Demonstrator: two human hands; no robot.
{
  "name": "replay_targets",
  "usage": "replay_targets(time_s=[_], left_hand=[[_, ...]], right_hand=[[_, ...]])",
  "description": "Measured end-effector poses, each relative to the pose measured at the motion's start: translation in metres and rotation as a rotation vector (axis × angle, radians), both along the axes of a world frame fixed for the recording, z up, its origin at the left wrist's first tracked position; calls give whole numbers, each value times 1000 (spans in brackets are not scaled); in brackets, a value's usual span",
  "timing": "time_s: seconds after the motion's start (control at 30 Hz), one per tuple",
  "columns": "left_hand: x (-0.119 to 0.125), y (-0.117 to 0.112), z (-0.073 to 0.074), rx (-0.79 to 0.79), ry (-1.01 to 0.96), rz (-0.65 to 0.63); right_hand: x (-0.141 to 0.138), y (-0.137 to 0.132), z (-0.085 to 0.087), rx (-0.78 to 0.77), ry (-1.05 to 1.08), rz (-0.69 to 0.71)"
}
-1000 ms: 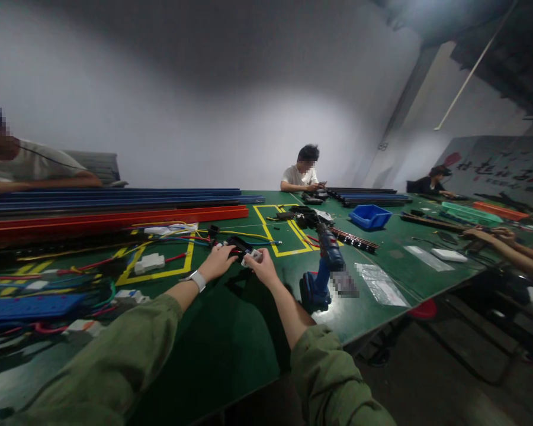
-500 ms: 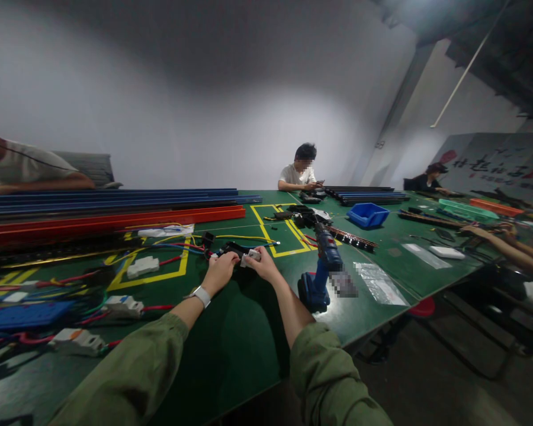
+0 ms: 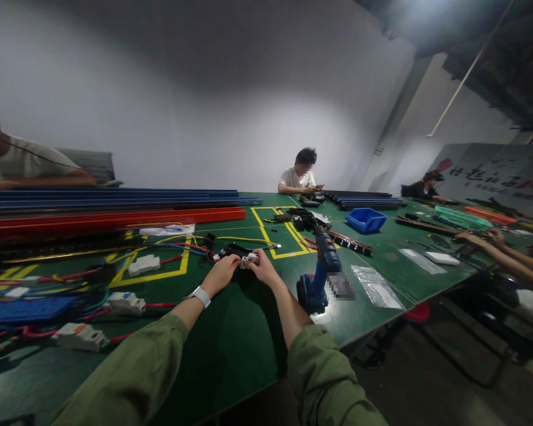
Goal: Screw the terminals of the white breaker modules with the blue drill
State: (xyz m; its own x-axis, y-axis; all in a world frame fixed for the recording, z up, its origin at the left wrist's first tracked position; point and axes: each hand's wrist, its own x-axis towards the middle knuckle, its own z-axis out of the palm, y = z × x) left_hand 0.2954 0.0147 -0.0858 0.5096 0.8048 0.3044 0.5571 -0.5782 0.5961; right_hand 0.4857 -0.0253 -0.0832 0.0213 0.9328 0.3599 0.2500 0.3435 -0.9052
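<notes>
Both my hands meet over the green table (image 3: 231, 349). My left hand (image 3: 222, 273), a white watch on its wrist, is closed around a black part (image 3: 231, 251) with coloured wires running from it. My right hand (image 3: 260, 269) pinches a small white connector block (image 3: 250, 258) and holds it against that black part. A blue cordless drill (image 3: 318, 278) lies just right of my right forearm.
Long red and blue rails (image 3: 111, 216) lie along the table's left. White breakers (image 3: 125, 303) with red wires sit near left. A blue bin (image 3: 365, 219) and clear bags (image 3: 375, 287) lie to the right. Other people sit at the far end, left and right.
My left hand has drawn back from the wires and closed on the black part, coming together with my right hand. The view shifted slightly.
</notes>
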Motion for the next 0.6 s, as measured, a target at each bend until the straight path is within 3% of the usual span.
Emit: replay_targets(time_s=[0.17,0.43,0.6], left_hand=[[-1,0,-8,44,-32,-105],[0,3,-6,5,56,-121],[11,5,-3,-30,170,2]], right_hand=[[-5,0,-6,18,-57,-18],[-9,-7,-7,82,-267,-62],[-8,-28,11,183,-373,-182]])
